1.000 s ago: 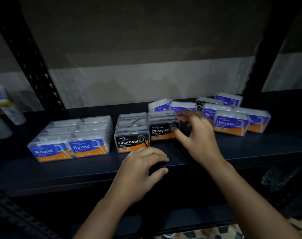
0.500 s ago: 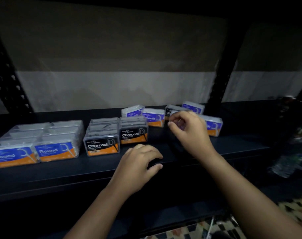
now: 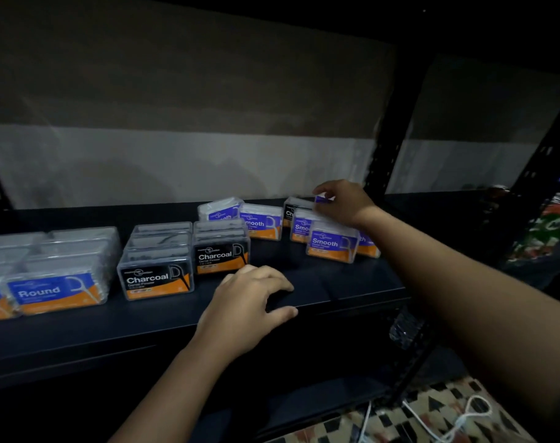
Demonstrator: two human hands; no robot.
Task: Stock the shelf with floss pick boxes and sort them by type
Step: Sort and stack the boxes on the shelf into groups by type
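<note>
— Dark metal shelf (image 3: 352, 292), and the left hand (image 3: 246, 310) is resting on its front edge, fingers loosely curled, holding nothing.

— And the right hand (image 3: 344, 203)?

— It is pinching a purple box (image 3: 322, 198) at the back, above the Smooth boxes (image 3: 331, 243). Charcoal boxes (image 3: 157, 278) are sitting mid-shelf, Round boxes (image 3: 55, 290) left.

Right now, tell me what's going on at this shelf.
A person is sorting floss pick boxes on a dark shelf. The right hand reaches to the back and pinches a purple Smooth box above the loose Smooth cluster. The left hand rests on the shelf's front edge. Round boxes and Charcoal boxes stand in neat rows to the left.
</note>
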